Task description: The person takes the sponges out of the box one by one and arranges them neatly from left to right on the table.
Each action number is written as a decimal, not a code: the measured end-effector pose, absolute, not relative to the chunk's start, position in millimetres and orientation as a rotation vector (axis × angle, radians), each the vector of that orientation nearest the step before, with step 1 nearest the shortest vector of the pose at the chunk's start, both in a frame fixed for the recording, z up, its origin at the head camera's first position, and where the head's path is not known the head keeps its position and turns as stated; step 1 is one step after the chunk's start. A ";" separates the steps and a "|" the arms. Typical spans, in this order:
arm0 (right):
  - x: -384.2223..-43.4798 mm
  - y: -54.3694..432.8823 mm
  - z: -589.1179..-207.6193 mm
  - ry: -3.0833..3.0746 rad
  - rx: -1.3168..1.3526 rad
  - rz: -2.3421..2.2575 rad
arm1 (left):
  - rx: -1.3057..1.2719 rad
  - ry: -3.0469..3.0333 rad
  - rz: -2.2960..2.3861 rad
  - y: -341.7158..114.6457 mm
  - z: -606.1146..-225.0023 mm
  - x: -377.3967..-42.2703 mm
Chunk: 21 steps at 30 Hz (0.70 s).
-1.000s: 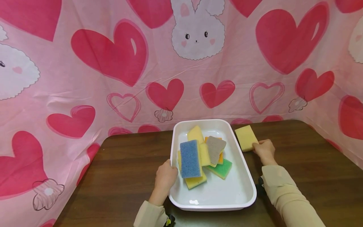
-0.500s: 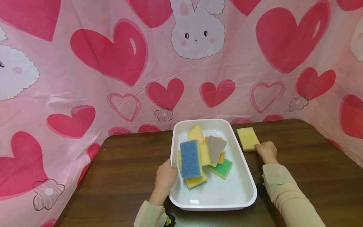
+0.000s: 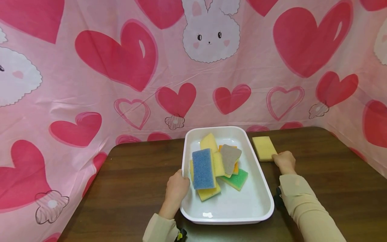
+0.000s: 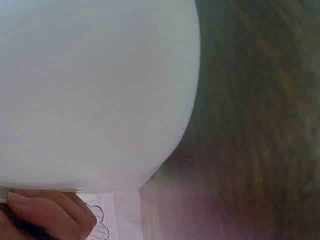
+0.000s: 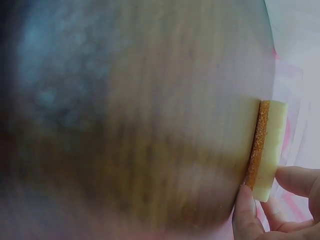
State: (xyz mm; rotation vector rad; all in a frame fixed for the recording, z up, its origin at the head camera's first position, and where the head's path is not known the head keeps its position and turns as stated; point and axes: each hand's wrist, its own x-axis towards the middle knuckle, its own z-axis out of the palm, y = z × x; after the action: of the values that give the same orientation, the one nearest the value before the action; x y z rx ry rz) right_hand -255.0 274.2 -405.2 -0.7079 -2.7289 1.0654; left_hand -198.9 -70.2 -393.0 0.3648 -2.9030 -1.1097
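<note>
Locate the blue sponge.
In the head view, the blue sponge lies in the left half of the white tray, partly over a yellow sponge, near the left hand.

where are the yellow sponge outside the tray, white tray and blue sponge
Yellow sponge outside the tray (image 3: 264, 148), head view: its yellow face
White tray (image 3: 235, 205), head view: bare floor, near end
Blue sponge (image 3: 204, 169), head view: its blue face

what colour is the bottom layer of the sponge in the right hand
Orange-brown; that bottom layer shows best in the right wrist view.
</note>
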 end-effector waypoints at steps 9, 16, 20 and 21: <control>-255.6 275.4 -405.7 -2.745 -0.715 1.043 | 0.356 -2.904 -1.103 -69.9 -393.5 -199.9; -255.3 275.9 -405.9 -2.741 -0.709 1.053 | 0.358 -2.904 -1.107 -69.7 -392.7 -199.0; -253.9 275.2 -405.7 -2.737 -0.701 1.065 | 0.369 -2.904 -1.118 -69.9 -393.6 -199.0; -253.7 275.2 -405.7 -2.737 -0.699 1.068 | 0.368 -2.904 -1.118 -70.0 -393.8 -199.0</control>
State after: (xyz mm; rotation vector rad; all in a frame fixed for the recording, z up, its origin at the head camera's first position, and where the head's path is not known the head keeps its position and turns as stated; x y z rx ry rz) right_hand -253.7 275.2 -405.7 -0.6987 -2.7368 1.0678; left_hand -199.0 -70.0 -393.8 0.3678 -2.9042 -1.1175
